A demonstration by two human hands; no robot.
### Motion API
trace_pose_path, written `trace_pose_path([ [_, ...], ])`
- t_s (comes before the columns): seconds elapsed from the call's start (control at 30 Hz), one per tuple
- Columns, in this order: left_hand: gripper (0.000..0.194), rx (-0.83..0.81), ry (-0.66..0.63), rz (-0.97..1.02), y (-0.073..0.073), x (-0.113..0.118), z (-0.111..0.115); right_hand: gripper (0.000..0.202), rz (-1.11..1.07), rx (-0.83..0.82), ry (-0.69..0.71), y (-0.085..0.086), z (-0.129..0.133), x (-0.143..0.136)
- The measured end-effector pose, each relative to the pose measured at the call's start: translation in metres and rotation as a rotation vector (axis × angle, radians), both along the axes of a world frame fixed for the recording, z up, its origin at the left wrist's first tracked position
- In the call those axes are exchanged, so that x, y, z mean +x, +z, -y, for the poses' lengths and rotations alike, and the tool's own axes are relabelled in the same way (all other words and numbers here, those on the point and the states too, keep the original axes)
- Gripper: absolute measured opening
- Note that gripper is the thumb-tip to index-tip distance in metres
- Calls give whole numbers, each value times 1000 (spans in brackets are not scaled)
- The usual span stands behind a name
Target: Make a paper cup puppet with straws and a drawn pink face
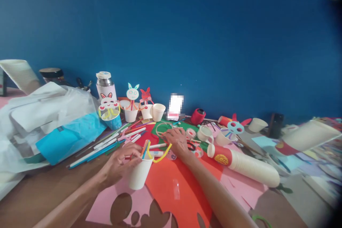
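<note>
My left hand (124, 162) is closed at the rim of a white paper cup (139, 176), its fingers at the pipe cleaners standing inside. A yellow pipe cleaner (163, 156) bends out over the cup's right side; orange and blue ones stand upright beside my fingers. Farther forward, my right hand (176, 141) reaches over the craft papers, fingers curled at the edge of a roll of clear tape (157, 129); its thumb is hidden. Under the cup lie a pink sheet with cut-out holes (104, 205) and red paper (184, 176), which bears a clear strip of tape (176, 189).
Markers (107, 146) and a plastic bag (61, 99) lie left. Paper cups with rabbit figures (130, 114) stand at the back beside a thermos (105, 85). A stack of paper cups (251, 167) lies right. A blue wall (171, 42) rises behind.
</note>
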State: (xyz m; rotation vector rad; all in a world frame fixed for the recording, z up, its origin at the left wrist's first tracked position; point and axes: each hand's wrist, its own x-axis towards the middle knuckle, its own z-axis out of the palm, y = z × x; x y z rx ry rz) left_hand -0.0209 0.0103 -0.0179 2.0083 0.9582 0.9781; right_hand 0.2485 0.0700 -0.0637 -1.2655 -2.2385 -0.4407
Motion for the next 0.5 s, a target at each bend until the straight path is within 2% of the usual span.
trace_pose_path([
  [0.13,20,47,91,81,-5,-13,-2,19,-6,-29,-3,1,0,0],
  [0.27,15,100,50,90,-4,-12,0,23,-103,-77,18,10,5,-4],
  [0.37,14,110,18,92,-4,-8,3,20,-329,-155,59,18,13,-17],
  [0.5,15,98,3,101,-6,-4,4,20,-699,-474,201,28,21,-33],
])
